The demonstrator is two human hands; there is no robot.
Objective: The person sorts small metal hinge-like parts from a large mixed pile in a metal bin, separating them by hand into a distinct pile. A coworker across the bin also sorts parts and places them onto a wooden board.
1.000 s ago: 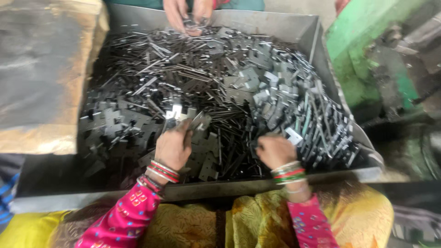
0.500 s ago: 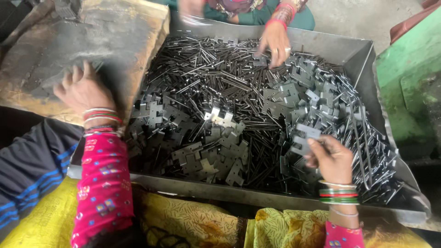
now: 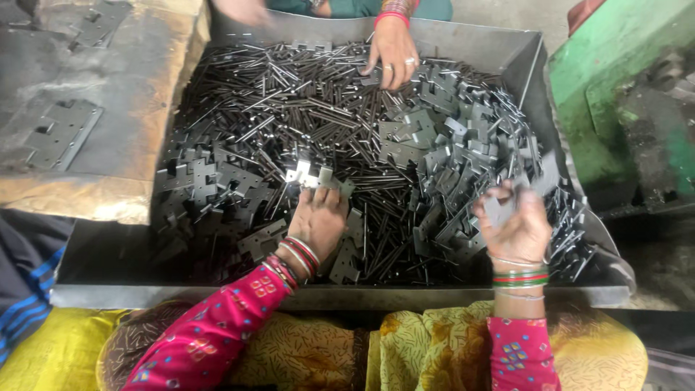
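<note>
Hands in tray point(image 3: 326, 297): left hand point(image 3: 318, 221) on hinge plates point(image 3: 315, 176); right hand point(image 3: 517, 228) near right wall.

view: head camera, the only one
faces: steeply down, over the tray's point(image 3: 318, 295) near edge
range: close
spans: the tray's near edge to its far edge

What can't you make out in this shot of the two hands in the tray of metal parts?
Head view:
- right hand: blurred, so its grip on the grey plate is unclear.
- left hand: fingertips hidden among hinge plates.
- another person's hand: arm cut off by the top edge.
- tray floor: buried under pins.
</note>
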